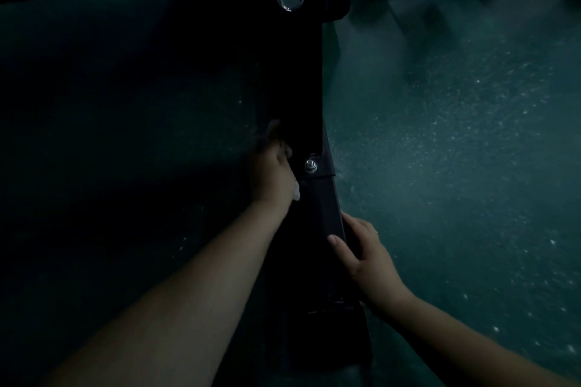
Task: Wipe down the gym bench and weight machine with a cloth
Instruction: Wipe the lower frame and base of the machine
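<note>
Both grips closed: cloth [295, 193]; frame [327, 207]

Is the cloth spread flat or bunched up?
Bunched: only small white bits of the cloth show around the left hand gripping it.

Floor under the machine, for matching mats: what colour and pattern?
Dark teal floor with pale speckles, head view.

black frame [317, 204], white cloth [296, 193], teal white-speckled floor [456, 135], silver bolt [310, 164]
</note>
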`<state>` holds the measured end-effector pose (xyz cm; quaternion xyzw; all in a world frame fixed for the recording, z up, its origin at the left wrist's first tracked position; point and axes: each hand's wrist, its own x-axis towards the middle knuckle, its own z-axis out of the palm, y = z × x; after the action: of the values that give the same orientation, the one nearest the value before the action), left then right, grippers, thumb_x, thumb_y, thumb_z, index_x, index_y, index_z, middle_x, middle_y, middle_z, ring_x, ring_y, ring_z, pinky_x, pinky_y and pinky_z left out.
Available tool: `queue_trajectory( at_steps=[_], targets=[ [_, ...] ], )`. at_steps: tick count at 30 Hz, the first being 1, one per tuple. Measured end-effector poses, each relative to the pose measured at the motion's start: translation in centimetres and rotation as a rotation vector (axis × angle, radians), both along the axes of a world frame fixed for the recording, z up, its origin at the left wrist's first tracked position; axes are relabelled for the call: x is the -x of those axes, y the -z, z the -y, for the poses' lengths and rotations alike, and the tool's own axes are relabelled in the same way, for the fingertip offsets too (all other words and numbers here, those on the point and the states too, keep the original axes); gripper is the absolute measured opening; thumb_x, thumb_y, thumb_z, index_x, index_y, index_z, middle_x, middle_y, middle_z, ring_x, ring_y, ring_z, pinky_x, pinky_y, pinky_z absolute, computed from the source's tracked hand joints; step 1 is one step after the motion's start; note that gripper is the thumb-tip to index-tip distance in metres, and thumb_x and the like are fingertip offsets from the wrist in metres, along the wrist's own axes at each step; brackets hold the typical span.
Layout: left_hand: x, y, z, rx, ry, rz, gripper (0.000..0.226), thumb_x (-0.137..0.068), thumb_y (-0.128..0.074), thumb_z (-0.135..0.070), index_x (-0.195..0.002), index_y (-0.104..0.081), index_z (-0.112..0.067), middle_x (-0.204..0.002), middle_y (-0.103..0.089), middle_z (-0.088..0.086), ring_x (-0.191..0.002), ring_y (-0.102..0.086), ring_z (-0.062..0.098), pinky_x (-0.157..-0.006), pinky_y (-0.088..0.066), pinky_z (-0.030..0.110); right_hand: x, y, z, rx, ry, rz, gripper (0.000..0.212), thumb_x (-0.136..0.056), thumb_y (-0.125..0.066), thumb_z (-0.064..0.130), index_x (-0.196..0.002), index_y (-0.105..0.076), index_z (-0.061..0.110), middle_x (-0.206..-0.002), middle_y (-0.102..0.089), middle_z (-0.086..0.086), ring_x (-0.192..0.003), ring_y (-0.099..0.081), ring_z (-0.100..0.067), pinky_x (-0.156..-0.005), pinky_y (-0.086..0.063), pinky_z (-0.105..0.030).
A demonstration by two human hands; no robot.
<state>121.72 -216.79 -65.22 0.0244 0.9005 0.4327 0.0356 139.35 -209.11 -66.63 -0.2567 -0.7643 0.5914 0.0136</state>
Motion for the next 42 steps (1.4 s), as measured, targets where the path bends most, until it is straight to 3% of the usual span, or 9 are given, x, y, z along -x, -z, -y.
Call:
queue_trajectory(
  at_steps=[4,8,11,19,23,29,34,38,42],
  targets=[
    [-5.8,-0.2,1.9,-0.029,0.084,-0.070,0.039,-0.096,-0.046,-0.002,-0.130,-0.059,-0.016,-0.132,-0.041,0.008,-0.116,-0.049,0.018,-0.102,-0.039,0.028,-0.2,-0.2,0.1,-0.013,0.022,0.030,0.047,-0.087,-0.066,0.025,-0.132,-0.051,0.021,-0.120,-0.051,0.003,-0.111,-0.052,-0.002,-0.099,-0.039,-0.016],
    [0.7,-0.8,-0.4,-0.003,0.042,0.115,0.038,-0.097,-0.035,0.002,-0.129,-0.054,-0.005,-0.115,-0.058,0.015,-0.082,-0.066,0.017,-0.054,-0.044,0.008,0.0,0.0,0.1,-0.028,0.041,0.018,0.040,-0.087,-0.067,0.022,-0.125,-0.054,0.020,-0.115,-0.053,0.001,-0.111,-0.054,-0.012,-0.100,-0.041,-0.025],
    [-2.9,0.0,0.9,0.073,-0.001,0.062,0.037,-0.098,-0.041,-0.007,-0.132,-0.055,-0.013,-0.122,-0.054,0.014,-0.106,-0.057,0.028,-0.087,-0.044,0.026,-0.1,0.0,0.3,-0.016,0.043,0.014,0.038,-0.087,-0.067,0.021,-0.122,-0.053,0.024,-0.115,-0.052,0.001,-0.111,-0.054,-0.013,-0.101,-0.042,-0.030],
    [-8.2,-0.2,4.0,0.123,0.331,-0.234,0.036,-0.089,-0.045,-0.023,-0.120,-0.064,-0.018,-0.127,-0.054,0.006,-0.103,-0.049,0.025,-0.089,-0.040,0.017,0.1,0.1,0.2,-0.001,0.063,0.011,0.033,-0.087,-0.067,0.023,-0.115,-0.051,0.028,-0.114,-0.052,0.001,-0.107,-0.055,-0.009,-0.091,-0.040,-0.013],
    [-6.4,0.2,2.2,0.308,0.529,-0.284,0.052,-0.084,-0.032,-0.046,-0.121,-0.064,-0.028,-0.128,-0.056,-0.001,-0.106,-0.037,0.016,-0.092,-0.031,0.016,-0.1,0.2,0.3,0.037,0.077,0.021,0.033,-0.087,-0.067,0.023,-0.117,-0.053,0.024,-0.117,-0.053,-0.002,-0.108,-0.056,-0.012,-0.095,-0.044,-0.024],
    [-6.3,-0.1,6.9,0.193,0.190,-0.235,0.034,-0.084,-0.041,-0.023,-0.098,-0.071,-0.028,-0.116,-0.060,0.010,-0.106,-0.051,0.033,-0.089,-0.041,0.026,0.0,0.4,-0.2,0.065,0.061,0.029,0.032,-0.086,-0.067,0.023,-0.114,-0.053,0.025,-0.119,-0.054,-0.003,-0.101,-0.058,-0.002,-0.082,-0.043,-0.004],
    [-6.1,-1.8,3.8,0.266,0.486,-0.269,0.048,-0.081,-0.035,-0.024,-0.116,-0.069,-0.024,-0.124,-0.058,0.004,-0.102,-0.044,0.028,-0.084,-0.036,0.028,0.0,0.6,0.1,0.053,0.090,0.008,0.037,-0.087,-0.067,0.022,-0.121,-0.055,0.018,-0.119,-0.054,-0.002,-0.105,-0.058,-0.007,-0.088,-0.043,-0.010],
    [-6.0,-1.3,4.6,0.236,0.264,-0.210,0.044,-0.080,-0.037,-0.023,-0.110,-0.070,-0.024,-0.124,-0.057,0.002,-0.106,-0.048,0.029,-0.088,-0.040,0.030,0.0,0.6,-0.2,0.091,0.073,0.012,0.033,-0.086,-0.068,0.022,-0.115,-0.052,0.023,-0.119,-0.054,-0.002,-0.100,-0.058,0.000,-0.079,-0.045,-0.005],
    [-5.3,-5.1,2.7,-0.020,0.264,-0.232,0.026,-0.092,-0.050,-0.002,-0.115,-0.062,-0.001,-0.108,-0.053,-0.009,-0.097,-0.047,-0.018,-0.082,-0.033,-0.002,0.0,0.9,-0.2,0.060,0.071,0.011,0.034,-0.086,-0.068,0.024,-0.116,-0.053,0.022,-0.118,-0.054,-0.002,-0.100,-0.057,0.000,-0.079,-0.042,-0.002]
  ],
)
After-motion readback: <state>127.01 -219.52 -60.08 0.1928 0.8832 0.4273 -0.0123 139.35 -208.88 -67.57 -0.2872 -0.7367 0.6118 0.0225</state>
